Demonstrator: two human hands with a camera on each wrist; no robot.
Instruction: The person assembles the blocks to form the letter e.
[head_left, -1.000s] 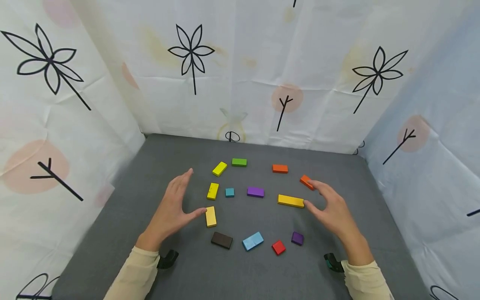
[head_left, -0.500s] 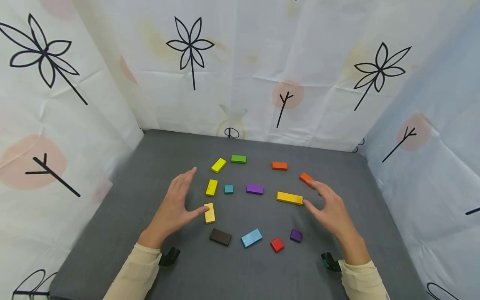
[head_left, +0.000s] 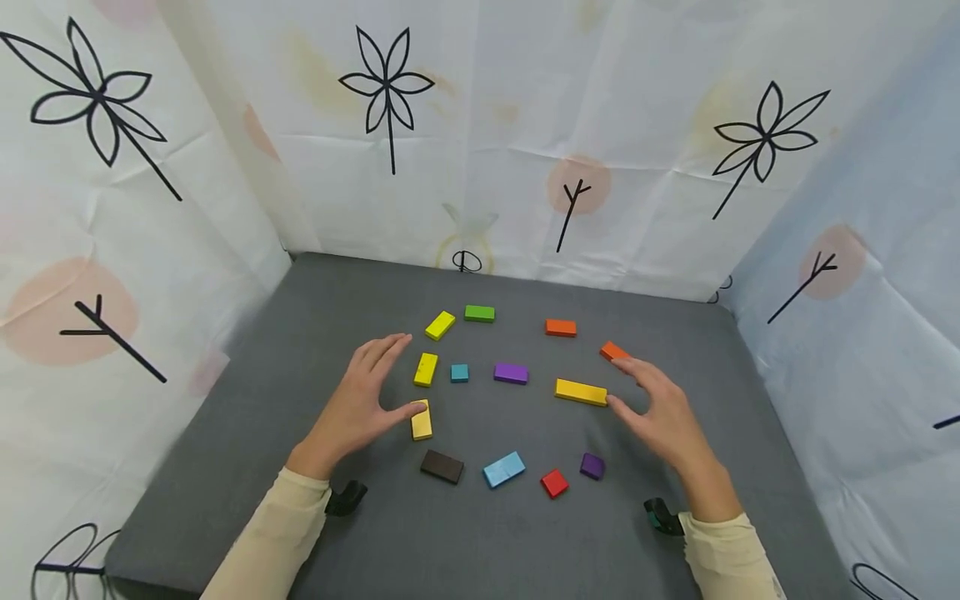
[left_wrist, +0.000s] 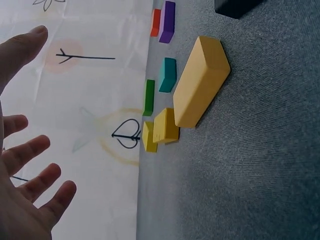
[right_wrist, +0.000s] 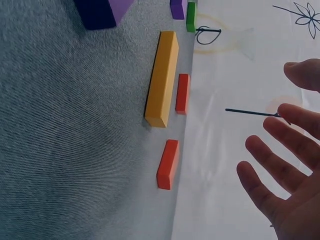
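My left hand [head_left: 360, 404] hovers over the left of the grey table, fingers spread and holding nothing. In the head view its thumb overlaps a pale yellow block [head_left: 422, 423], but the left wrist view has the hand raised apart from that block [left_wrist: 202, 82]. On the other side my right hand [head_left: 667, 412] is likewise held above the surface, thumb and fingers apart. Nearest to it are a long amber-yellow block [head_left: 581, 392] and an orange block [head_left: 613, 351], partly hidden by the fingertips. The right wrist view shows a gap between this hand [right_wrist: 285, 175] and the blocks.
Between the hands lie a teal block [head_left: 459, 373] and a purple block [head_left: 512, 374]. Nearer me are dark brown [head_left: 442, 467], light blue [head_left: 504, 470], red [head_left: 555, 483] and dark purple [head_left: 592, 466] blocks. Yellow [head_left: 425, 369], green [head_left: 480, 313] and orange [head_left: 561, 327] ones lie farther back. White cloth walls surround the table.
My left hand has shifted slightly right, its thumb now covering more of the pale yellow block. The right hand stays nearly still. The blocks keep their places; the head view has tilted a little.
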